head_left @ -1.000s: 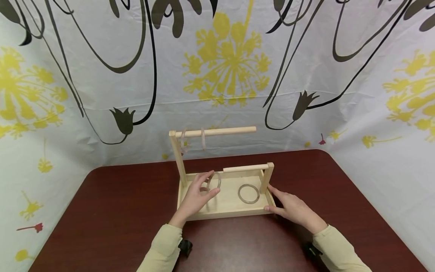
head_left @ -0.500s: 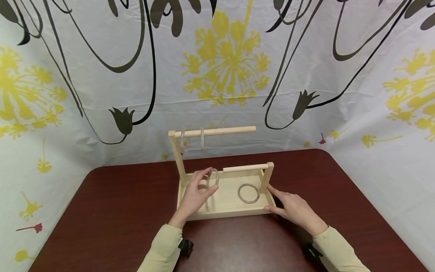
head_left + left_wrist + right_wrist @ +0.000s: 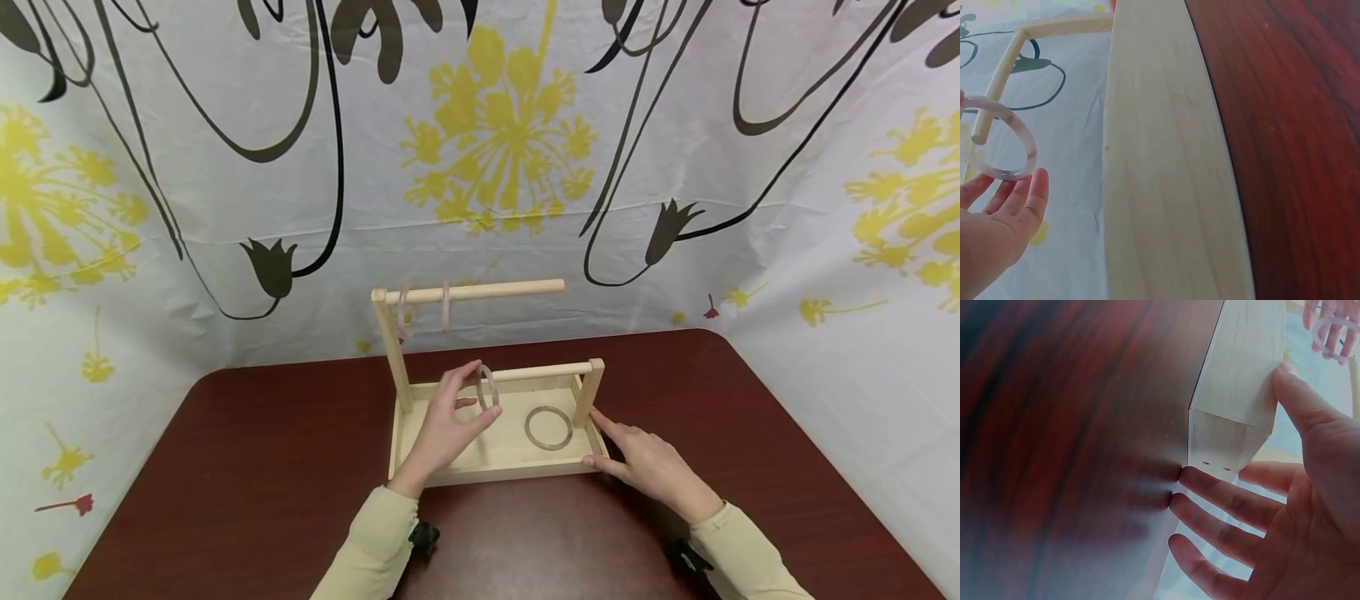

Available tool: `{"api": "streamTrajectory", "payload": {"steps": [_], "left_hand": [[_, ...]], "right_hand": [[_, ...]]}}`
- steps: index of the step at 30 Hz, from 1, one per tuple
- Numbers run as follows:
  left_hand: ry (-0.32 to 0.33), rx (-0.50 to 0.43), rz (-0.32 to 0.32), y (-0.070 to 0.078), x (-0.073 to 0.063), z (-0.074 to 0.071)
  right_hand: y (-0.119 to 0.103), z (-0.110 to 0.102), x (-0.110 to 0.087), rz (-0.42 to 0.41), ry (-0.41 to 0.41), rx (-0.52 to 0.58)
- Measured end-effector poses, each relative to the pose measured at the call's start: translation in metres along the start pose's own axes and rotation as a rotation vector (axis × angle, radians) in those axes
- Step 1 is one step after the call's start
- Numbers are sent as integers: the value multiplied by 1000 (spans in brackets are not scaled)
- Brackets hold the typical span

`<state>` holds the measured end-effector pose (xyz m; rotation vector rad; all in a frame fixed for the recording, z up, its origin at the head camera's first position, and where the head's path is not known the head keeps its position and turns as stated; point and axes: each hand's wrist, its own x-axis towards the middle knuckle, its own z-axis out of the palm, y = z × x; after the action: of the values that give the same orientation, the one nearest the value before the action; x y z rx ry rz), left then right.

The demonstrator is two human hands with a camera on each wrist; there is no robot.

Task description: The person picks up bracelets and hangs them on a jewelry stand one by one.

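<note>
My left hand (image 3: 442,429) pinches a translucent pale bangle (image 3: 492,386) between thumb and fingertips, above the tray of a wooden rack (image 3: 517,473). The bangle stands upright at the free end of the rack's lower rod (image 3: 547,371); in the left wrist view the rod's tip (image 3: 980,134) overlaps the ring's opening. My right hand (image 3: 652,458) touches the tray's right end, its thumb (image 3: 1297,400) on the front wall and an extended finger beside the post. Another bangle (image 3: 550,447) lies flat in the tray.
Two bangles hang on the upper rod (image 3: 517,288), the nearer-to-middle bangle (image 3: 447,310) apart from the one by the tall post (image 3: 392,350). The rack stands on a dark red table (image 3: 300,450). A patterned cloth (image 3: 510,208) hangs behind and at both sides.
My left hand first lifts the bangle slightly, then moves it right to the lower rod's free end. My right hand, the rack and the other bangles stay as they were.
</note>
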<state>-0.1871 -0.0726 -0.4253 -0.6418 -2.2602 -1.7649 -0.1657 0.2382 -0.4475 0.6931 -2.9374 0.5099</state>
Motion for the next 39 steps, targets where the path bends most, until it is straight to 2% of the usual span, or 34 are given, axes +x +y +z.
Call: {"api": "streamTrajectory", "payload": {"steps": [10, 15, 18, 31, 39], "left_hand": [[-34, 11, 4, 5, 6, 8], [-47, -12, 50, 4, 10, 13], [-63, 7, 61, 4, 12, 16], [-119, 274, 4, 8, 19, 21], [-148, 403, 28, 16, 24, 21]], "right_hand": [[0, 3, -2, -16, 7, -32], [-1, 3, -2, -4, 1, -27], [-1, 3, -2, 0, 0, -25], [-1, 4, -3, 14, -4, -10], [-1, 3, -3, 28, -19, 0]]}}
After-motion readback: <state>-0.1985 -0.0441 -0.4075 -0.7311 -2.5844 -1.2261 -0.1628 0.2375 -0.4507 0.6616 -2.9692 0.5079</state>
